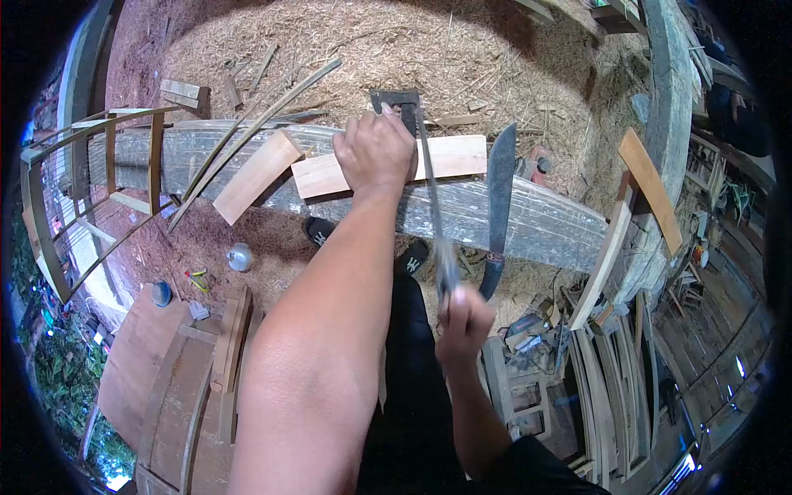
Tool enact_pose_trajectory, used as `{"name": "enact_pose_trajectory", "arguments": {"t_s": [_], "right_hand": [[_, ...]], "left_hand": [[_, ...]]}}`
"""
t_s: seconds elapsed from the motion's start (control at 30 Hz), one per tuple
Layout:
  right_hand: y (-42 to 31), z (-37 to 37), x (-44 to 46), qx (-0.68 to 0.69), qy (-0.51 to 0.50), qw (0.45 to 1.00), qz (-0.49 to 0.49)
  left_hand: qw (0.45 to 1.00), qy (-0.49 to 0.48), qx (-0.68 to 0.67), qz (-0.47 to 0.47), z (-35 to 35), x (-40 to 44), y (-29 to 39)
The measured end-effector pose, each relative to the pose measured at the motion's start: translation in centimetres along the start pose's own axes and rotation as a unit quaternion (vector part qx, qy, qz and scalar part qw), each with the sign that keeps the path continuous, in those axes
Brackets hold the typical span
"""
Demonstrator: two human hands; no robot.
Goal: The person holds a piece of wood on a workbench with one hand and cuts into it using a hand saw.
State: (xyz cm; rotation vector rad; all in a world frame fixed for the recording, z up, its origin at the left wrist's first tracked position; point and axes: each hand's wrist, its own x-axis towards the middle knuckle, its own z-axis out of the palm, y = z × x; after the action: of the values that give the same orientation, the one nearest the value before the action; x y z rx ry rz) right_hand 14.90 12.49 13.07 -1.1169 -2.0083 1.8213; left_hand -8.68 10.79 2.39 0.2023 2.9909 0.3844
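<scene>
My left hand (375,153) is closed around a dark metal square (400,101), pressing it against a pale wooden board (458,157) on the weathered beam. In my right hand (464,322) is the handle of a handsaw (436,198), partly blurred, whose narrow blade runs up beside the square and across the board. To the right a machete (500,190) lies across the beam (553,227). Another pale wooden block (258,176) rests on the beam to the left of the board.
A wooden frame (153,165) stands at the left end of the beam. Thin strips (272,107) lie across it. Shoes show below the beam. Curved slats (606,396) are stacked at lower right, near a post (664,148). Shavings (330,37) cover the ground.
</scene>
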Motion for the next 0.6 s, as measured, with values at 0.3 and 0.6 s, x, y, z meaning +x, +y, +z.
{"name": "enact_pose_trajectory", "arguments": {"t_s": [0.3, 0.6], "right_hand": [[-1.4, 3.1, 6.0, -0.071, 0.009, 0.997, 0.04], [-1.4, -0.2, 2.6, -0.014, -0.01, 0.998, 0.06]], "left_hand": [[0.999, 0.032, 0.0, -0.005, 0.8, 0.0, -0.2], [0.996, 0.083, 0.013, 0.025, 1.3, -0.1, -0.4]]}}
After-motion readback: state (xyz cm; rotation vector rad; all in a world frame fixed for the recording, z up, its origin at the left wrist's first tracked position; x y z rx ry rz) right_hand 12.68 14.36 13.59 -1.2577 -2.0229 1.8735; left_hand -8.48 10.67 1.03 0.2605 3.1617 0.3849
